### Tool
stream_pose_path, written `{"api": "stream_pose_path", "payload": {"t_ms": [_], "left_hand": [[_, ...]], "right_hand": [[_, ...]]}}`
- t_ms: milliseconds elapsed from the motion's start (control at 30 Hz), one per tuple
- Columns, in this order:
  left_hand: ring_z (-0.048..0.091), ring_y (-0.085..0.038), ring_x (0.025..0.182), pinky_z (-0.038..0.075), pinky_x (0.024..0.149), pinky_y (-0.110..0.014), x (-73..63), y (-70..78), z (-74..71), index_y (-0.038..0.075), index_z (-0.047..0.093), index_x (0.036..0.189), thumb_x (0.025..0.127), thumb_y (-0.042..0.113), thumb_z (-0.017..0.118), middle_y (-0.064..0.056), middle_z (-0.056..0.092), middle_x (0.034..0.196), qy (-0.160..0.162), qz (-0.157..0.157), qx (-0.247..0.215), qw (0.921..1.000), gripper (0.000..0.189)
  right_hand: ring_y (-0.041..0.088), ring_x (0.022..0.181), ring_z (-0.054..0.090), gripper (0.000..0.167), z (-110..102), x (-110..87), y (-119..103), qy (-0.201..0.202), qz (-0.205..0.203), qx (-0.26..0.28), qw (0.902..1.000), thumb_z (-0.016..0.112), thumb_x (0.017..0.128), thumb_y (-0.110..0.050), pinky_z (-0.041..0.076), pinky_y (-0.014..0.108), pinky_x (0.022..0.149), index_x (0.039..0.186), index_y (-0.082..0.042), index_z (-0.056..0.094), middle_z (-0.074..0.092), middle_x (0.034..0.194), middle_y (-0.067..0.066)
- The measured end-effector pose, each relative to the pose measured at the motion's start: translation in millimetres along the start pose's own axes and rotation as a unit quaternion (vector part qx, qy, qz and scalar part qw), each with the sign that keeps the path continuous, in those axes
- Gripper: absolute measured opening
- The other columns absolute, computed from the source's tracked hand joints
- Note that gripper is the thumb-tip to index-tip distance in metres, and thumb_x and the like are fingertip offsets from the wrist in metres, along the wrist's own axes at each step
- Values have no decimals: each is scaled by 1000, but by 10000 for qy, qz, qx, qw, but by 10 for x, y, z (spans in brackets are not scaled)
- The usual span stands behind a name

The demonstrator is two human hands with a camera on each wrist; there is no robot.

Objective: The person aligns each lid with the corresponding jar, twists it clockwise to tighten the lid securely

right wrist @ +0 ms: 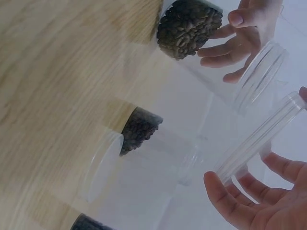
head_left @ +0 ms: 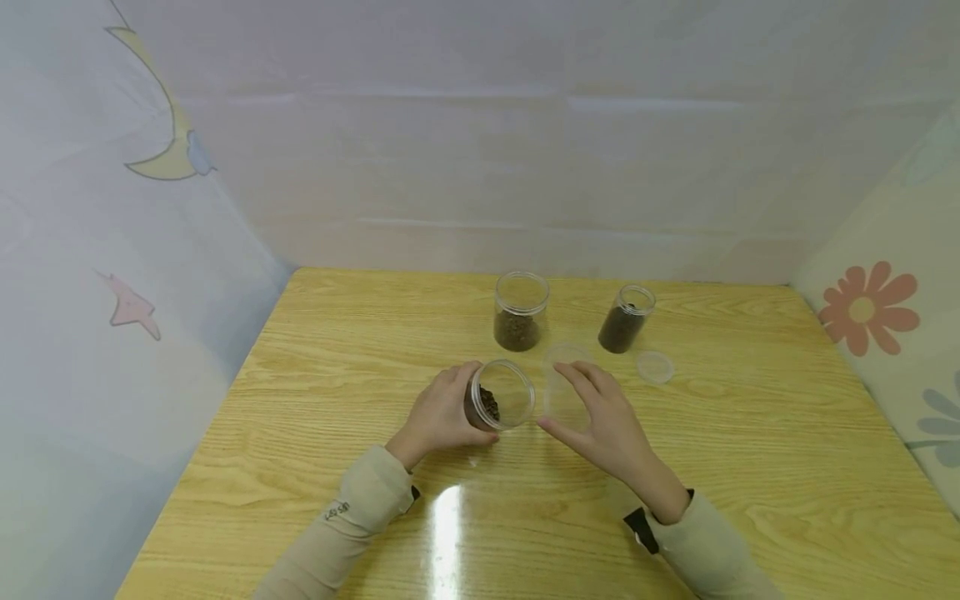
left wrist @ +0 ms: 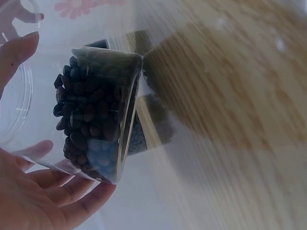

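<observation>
My left hand (head_left: 438, 412) grips a clear jar (left wrist: 103, 110) from its left side, thumb and fingers around it. The jar is tilted, its open mouth toward the right hand. Dark brown beans (left wrist: 88, 120), like coffee beans, lie at its bottom end. In my right hand (head_left: 607, 417), a clear round lid (right wrist: 261, 136) is pinched by its rim between thumb and fingertips. It is near the held jar's mouth but apart from it.
Behind the hands stands a wide clear jar (head_left: 519, 329) partly filled with dark beans. To its right is a narrower jar (head_left: 621, 327) with dark contents. One clear lid (head_left: 656, 367) lies beside it; another lid (right wrist: 103, 165) lies near the wide jar on the wooden table (head_left: 337, 350).
</observation>
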State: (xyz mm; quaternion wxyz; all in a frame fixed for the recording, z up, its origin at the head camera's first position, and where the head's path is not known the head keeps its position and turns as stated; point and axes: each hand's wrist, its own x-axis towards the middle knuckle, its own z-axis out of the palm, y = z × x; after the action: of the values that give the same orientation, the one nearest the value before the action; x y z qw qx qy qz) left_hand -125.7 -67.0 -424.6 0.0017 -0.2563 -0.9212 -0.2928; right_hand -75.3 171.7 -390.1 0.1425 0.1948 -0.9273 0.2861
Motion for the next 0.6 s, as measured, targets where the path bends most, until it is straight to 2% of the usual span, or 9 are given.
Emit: {"api": "stream_pose_path", "payload": {"t_ms": [233, 600], "left_hand": [[52, -30, 105, 45, 85, -47, 10, 50, 13, 9, 39, 131, 53, 43, 85, -14, 52, 120, -112, -27, 193, 9997, 96], [52, -29, 105, 46, 83, -45, 26, 109, -3, 10, 39, 131, 54, 45, 83, -13, 52, 120, -212, 25, 592, 9980, 96]], "right_hand": [[33, 109, 46, 71, 16, 77, -30, 103, -325, 94, 9994, 75, 72, -39, 41, 51, 84, 129, -6, 48, 48, 120, 16], [33, 110, 45, 70, 71, 161, -102, -23, -573, 271, 9980, 74, 74, -38, 42, 50, 84, 130, -5, 47, 47, 122, 16]]}}
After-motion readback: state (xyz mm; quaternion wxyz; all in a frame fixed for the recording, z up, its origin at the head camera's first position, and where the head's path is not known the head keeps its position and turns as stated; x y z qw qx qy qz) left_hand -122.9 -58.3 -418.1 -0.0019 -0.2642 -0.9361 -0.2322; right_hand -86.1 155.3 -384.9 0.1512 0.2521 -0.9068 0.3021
